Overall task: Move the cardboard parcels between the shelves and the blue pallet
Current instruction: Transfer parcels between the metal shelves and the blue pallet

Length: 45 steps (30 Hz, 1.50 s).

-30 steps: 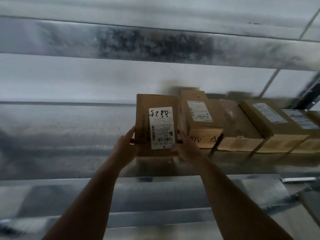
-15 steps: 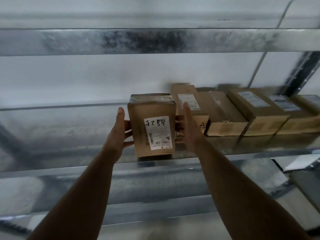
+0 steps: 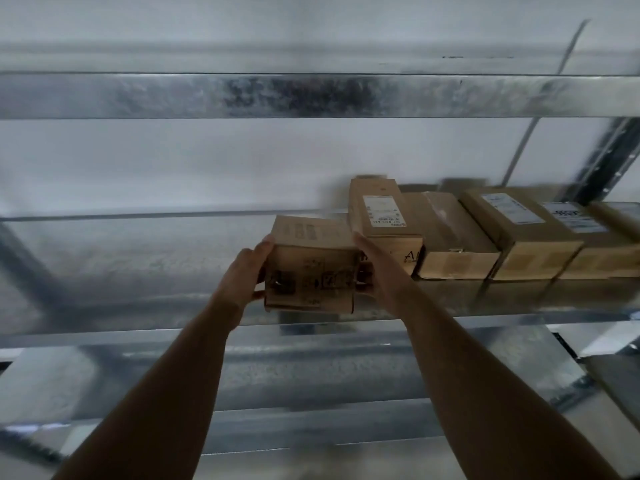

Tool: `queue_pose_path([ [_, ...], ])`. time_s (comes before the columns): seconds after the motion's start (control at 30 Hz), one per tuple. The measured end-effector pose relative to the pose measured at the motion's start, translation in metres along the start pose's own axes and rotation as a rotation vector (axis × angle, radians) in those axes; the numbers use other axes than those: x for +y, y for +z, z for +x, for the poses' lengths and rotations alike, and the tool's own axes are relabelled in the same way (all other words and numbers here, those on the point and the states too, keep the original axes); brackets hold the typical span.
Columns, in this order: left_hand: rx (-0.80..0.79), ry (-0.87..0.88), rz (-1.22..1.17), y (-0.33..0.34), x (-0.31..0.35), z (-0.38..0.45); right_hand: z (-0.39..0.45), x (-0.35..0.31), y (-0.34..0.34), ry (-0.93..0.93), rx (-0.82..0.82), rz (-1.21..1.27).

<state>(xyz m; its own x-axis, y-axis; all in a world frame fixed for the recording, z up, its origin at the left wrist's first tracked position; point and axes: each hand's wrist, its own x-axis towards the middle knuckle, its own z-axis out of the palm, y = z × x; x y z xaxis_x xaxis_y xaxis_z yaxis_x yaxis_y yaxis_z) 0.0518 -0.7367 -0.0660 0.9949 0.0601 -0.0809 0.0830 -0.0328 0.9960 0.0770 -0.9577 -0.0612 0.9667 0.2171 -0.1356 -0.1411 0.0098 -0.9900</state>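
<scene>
A small cardboard parcel (image 3: 311, 268) lies on the galvanised metal shelf (image 3: 138, 271), its printed end face toward me. My left hand (image 3: 247, 271) holds its left side, thumb under the lower corner. My right hand (image 3: 372, 268) grips its right side, fingers reaching between it and the neighbouring parcel (image 3: 382, 220). A row of several more cardboard parcels (image 3: 519, 233) continues rightward along the shelf. The blue pallet is out of view.
An upper shelf beam (image 3: 311, 95) runs across above the parcels. A dark perforated upright (image 3: 602, 161) stands at the right end. The shelf's left stretch is bare metal. A lower shelf (image 3: 311, 375) lies beneath, below my forearms.
The parcel has been tipped from upright with its white label facing me to lying flat on the shelf, the label now out of sight. Both hands stayed on its sides.
</scene>
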Motion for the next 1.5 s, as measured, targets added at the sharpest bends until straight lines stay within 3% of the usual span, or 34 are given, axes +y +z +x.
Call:
queue_pose_path([
  [0.17, 0.009, 0.032, 0.033, 0.001, -0.016, -0.016, -0.012, 0.012, 0.004, -0.046, 0.054, -0.105],
  [0.4, -0.332, 0.225, 0.056, 0.022, -0.014, -0.061, -0.063, 0.033, -0.018, -0.227, -0.099, -0.078],
  [0.57, -0.465, 0.271, 0.107, 0.060, -0.010, -0.084, -0.113, 0.034, -0.058, -0.290, -0.061, -0.134],
  [0.73, -0.504, 0.306, 0.163, 0.124, -0.011, -0.093, -0.161, 0.038, -0.106, -0.303, 0.072, -0.192],
  [1.03, -0.763, 0.322, 0.201, 0.245, -0.023, -0.093, -0.249, 0.044, -0.195, -0.299, 0.282, -0.135],
  [1.5, -1.148, 0.326, 0.341, 0.431, -0.009, -0.057, -0.313, 0.054, -0.305, -0.257, 0.819, -0.092],
])
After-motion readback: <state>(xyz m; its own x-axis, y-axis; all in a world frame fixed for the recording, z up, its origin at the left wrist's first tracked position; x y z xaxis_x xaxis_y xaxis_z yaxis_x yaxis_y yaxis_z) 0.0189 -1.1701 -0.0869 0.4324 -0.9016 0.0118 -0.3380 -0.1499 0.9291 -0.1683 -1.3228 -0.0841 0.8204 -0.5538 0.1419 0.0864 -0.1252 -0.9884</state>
